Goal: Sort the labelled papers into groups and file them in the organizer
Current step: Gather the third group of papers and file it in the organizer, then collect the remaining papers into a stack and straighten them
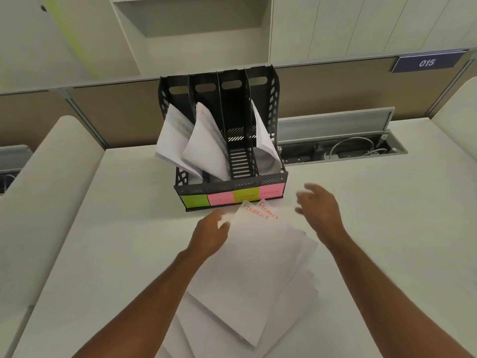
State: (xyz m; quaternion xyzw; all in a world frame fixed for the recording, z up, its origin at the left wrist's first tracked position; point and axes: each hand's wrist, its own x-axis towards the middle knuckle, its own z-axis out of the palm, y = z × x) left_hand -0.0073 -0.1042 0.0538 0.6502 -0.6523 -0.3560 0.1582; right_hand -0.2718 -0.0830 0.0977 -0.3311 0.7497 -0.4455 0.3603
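A black organizer (280, 177) with several slots stands at the back of the desk, with green and pink sticky labels (232, 196) along its front. White papers lean in its first, second and last slots; the third slot is empty. My left hand (210, 235) grips the left edge of a fanned bunch of white sheets (258, 254) marked FINANCE in red, lifted just in front of the organizer. More white sheets (232, 332) lie on the desk beneath. Right of the bunch, my right hand (318, 206) hovers with fingers spread, holding nothing.
A white desk (387, 228) runs under everything. An open cable tray (343, 148) with wires lies at the back right. Tan partition panels stand behind, with a blue sign (427, 63) reading 015. Curved white dividers flank the desk on both sides.
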